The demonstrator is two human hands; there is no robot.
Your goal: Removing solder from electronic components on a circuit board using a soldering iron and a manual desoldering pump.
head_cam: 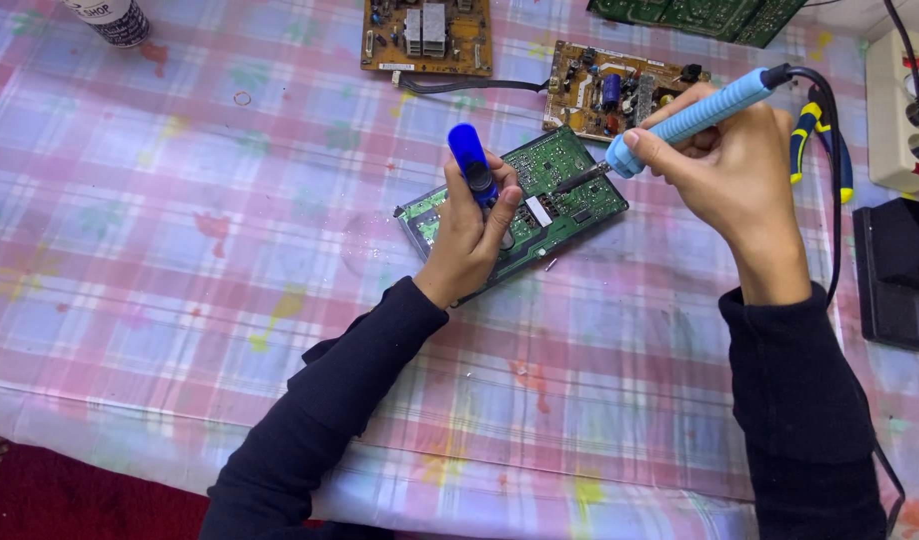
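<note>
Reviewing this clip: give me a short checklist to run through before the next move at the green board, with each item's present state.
1. Soldering iron gripped in the right hand: ok.
2. Iron tip on the green board: looks ok, but contact is too small to confirm.
3. Blue desoldering pump upright in the left hand, nozzle at the board: ok.
4. Board lying flat on the tablecloth, steadied by the left hand: ok.
5. Iron's cord kept off the work spot: ok; it trails to the right.
6. Solder melted at the joint: cannot tell.
</note>
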